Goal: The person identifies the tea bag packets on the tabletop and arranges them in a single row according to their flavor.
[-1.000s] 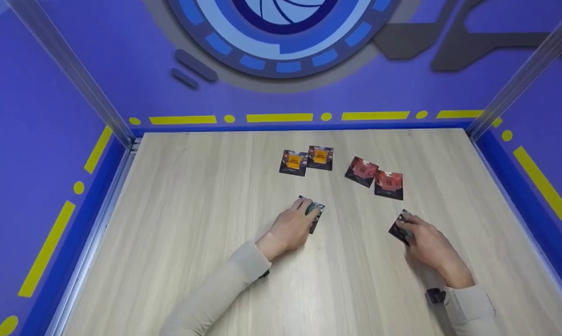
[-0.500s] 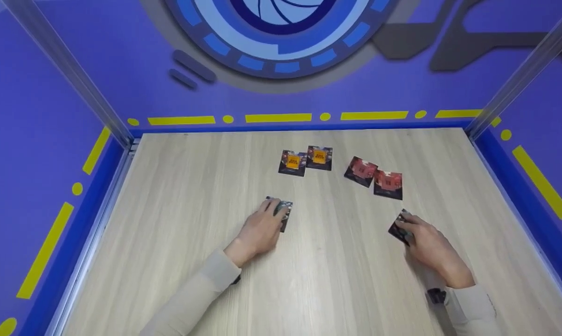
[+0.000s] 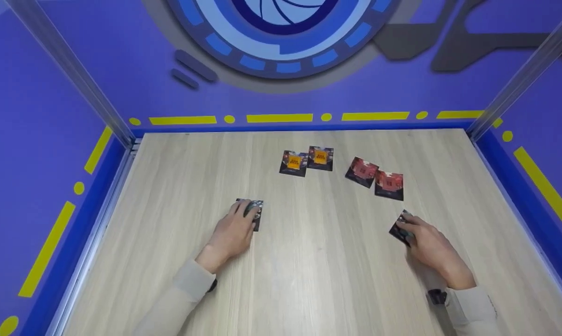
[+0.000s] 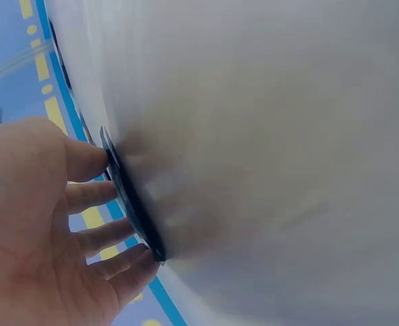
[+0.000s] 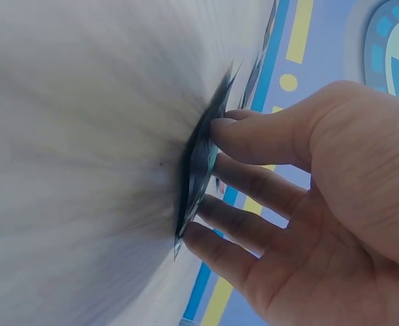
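My left hand [image 3: 231, 234] rests its fingertips on top of a small dark green-and-black flat packet [image 3: 259, 215], left of the table's middle. In the left wrist view the thumb and extended fingers press down on the packet [image 4: 132, 205], which lies against the tabletop. On the right side, my right hand [image 3: 432, 245] touches a similar dark packet [image 3: 395, 231]. The right wrist view has the thumb and fingertips spread over this slightly puffed packet [image 5: 200, 163]. Each hand partly covers its packet in the head view.
Two packets with orange panels, a left one [image 3: 293, 163] and a right one [image 3: 321, 158], lie side by side farther back. Right of them are two red-and-black packets, one tilted [image 3: 362, 171] and one nearer [image 3: 389, 185]. Blue walls [image 3: 281, 102] border the wooden table [image 3: 183, 186].
My left hand has slid leftward across the table, and the dark packet under its fingertips has moved with it. The right hand, its packet and the packets farther back have stayed in place.
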### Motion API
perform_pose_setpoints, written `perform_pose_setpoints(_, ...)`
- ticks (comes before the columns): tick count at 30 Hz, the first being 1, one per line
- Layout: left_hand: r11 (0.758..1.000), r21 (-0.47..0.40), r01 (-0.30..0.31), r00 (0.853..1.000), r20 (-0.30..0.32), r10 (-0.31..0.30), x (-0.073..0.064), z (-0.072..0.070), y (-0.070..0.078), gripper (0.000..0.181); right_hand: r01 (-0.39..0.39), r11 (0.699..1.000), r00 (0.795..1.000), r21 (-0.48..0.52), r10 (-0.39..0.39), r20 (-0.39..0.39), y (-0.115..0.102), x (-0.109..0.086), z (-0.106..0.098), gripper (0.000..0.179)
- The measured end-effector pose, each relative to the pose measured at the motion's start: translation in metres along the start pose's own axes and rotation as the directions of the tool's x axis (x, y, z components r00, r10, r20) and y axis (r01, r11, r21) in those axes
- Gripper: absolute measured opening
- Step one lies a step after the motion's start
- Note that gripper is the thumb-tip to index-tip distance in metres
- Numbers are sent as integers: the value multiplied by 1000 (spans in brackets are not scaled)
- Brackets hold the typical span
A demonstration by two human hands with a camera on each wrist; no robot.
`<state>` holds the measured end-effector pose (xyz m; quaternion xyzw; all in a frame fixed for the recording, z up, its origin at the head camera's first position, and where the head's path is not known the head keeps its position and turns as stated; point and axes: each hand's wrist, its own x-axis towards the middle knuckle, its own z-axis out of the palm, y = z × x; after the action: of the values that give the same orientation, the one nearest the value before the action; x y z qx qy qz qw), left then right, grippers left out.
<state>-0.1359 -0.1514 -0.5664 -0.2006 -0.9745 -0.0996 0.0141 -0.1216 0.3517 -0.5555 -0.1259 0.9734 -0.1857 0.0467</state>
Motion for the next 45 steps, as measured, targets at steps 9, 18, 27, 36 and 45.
perform_pose_setpoints(9,998,-30,63,998,-8,-63,-12,-4,-17,47,-18,1000,1000,11,18,15,1,0,0,45)
perform_pose_setpoints(18,995,-32,94,996,-9,-94,-20,-6,-30,47,4,1000,1000,12,-4,-2,3,-3,0,44)
perform_pose_setpoints(27,991,-34,130,991,-38,-131,-32,-10,-45,46,58,998,998,10,-58,-30,5,-4,1,43)
perform_pose_setpoints(36,989,-42,140,987,-79,-143,-43,-16,-66,45,21,1000,1000,21,-21,-12,3,-2,-1,42)
perform_pose_setpoints(45,973,-112,200,975,-76,-209,-63,-22,-91,46,51,999,998,8,-51,-29,3,-3,0,42)
